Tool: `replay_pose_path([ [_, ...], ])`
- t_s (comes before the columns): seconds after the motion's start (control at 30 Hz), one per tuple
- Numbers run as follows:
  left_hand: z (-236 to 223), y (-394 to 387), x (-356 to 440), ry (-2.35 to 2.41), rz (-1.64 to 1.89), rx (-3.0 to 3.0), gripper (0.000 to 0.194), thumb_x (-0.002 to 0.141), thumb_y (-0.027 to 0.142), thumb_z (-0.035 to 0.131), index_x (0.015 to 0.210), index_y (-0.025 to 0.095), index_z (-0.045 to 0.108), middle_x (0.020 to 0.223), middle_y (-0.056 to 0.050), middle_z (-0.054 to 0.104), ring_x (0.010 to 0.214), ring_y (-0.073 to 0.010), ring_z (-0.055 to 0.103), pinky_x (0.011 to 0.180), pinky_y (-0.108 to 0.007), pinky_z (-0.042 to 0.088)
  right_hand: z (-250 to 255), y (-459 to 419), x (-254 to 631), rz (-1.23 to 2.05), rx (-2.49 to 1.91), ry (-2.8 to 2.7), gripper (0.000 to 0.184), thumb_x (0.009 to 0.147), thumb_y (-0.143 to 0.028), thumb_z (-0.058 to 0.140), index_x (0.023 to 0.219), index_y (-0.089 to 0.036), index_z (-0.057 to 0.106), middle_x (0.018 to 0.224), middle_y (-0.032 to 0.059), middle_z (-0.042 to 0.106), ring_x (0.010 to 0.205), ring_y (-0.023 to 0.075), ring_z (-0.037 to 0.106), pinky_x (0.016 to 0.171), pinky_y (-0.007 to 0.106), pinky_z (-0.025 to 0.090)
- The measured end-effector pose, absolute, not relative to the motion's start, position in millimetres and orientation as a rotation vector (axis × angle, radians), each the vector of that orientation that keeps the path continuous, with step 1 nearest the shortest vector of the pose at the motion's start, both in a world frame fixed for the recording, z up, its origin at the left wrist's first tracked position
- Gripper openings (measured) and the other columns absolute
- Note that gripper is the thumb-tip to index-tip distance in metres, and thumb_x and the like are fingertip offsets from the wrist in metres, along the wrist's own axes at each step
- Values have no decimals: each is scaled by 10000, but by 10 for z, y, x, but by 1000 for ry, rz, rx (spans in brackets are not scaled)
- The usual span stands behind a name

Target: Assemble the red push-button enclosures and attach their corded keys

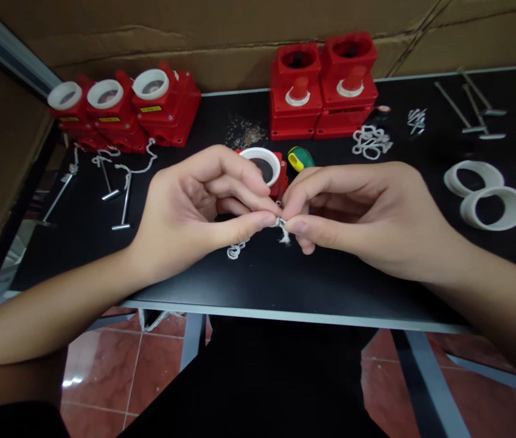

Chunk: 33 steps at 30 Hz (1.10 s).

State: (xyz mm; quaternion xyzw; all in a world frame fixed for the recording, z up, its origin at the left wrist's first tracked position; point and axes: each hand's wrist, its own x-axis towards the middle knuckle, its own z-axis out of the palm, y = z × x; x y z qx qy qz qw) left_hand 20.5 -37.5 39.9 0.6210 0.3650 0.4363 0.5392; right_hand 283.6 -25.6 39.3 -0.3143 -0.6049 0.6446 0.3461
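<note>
My left hand (198,204) and my right hand (358,210) meet over the middle of the black table (285,286). Both pinch a small white string with a tiny metal piece (280,224) between thumb and fingertips. Its frayed end hangs below my right thumb. A small white chain loop (236,249) lies on the table under my left hand. Just behind my fingers stands a red box with a white ring on top (264,167), partly hidden by my hands. A green and yellow tool (300,158) lies beside it.
Three red boxes with white rings (123,109) sit at the back left, two red boxes (324,85) at the back centre. Metal T-pins with cords (118,188) lie left, more pins (472,109) far right. White loops (371,141) and two white rings (486,194) are right. Cardboard lines the back.
</note>
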Motion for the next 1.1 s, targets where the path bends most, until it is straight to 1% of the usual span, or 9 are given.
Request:
replay_pose_path([
  [0.07,404,-373,202,864,1029,1480,348,926,284,1184,1021,237,854,1007,-22,963,1009,-297,990,992,-415,864,398,-254,2833,1683,-804,-1579,283,943,-454,1141,917,-291,911,865,-4,809,695,167,698,763,389,668],
  [0.17,399,-369,193,833,1044,1496,320,933,200,1160,1026,235,856,1040,-18,970,993,-272,985,988,-383,860,392,-249,2829,1690,-783,-1574,264,941,-403,1148,918,-282,915,867,-13,819,702,150,718,755,353,664],
  [0.33,366,-351,169,773,1049,1518,312,959,152,1126,1031,212,829,1055,-21,977,996,-238,984,949,-316,851,365,-238,2827,1732,-744,-1524,305,939,-380,1151,953,-255,873,859,-17,830,702,143,753,757,319,698],
  [0.4,354,-343,162,734,1049,1530,299,975,116,1103,1026,206,823,1053,-25,978,999,-227,986,919,-281,840,359,-230,2825,1766,-748,-1498,321,935,-351,1153,966,-245,852,847,-19,829,699,145,764,752,312,710],
  [0.47,345,-336,160,718,1054,1545,297,983,117,1102,1016,205,820,1049,-34,977,986,-223,984,886,-262,830,358,-223,2822,1799,-753,-1478,325,931,-326,1154,971,-242,843,836,-24,827,699,144,769,754,305,716],
  [0.63,326,-331,169,724,1070,1605,378,953,268,1172,1014,207,804,1020,-51,956,892,-229,955,798,-297,831,358,-224,2808,1863,-748,-1450,324,923,-308,1160,952,-247,843,815,-26,825,702,146,770,756,295,723],
  [0.77,298,-334,157,682,1080,1658,335,969,196,1140,1046,224,815,1039,-28,941,882,-190,926,819,-279,819,356,-233,2791,1900,-747,-1427,329,923,-310,1163,945,-249,841,799,-34,821,701,138,762,751,282,719],
  [0.9,265,-322,136,649,1069,1690,307,999,193,1116,1099,237,829,1074,-29,925,937,-197,921,879,-307,825,363,-224,2781,1910,-753,-1436,347,931,-345,1161,954,-242,831,798,-38,818,693,135,765,760,290,719],
  [1.1,234,-302,128,628,1080,1746,296,1023,183,1096,1137,237,828,1099,-31,922,970,-193,920,907,-301,824,372,-219,2771,1929,-759,-1438,373,941,-370,1155,951,-241,805,783,-45,806,684,137,770,753,301,722],
])
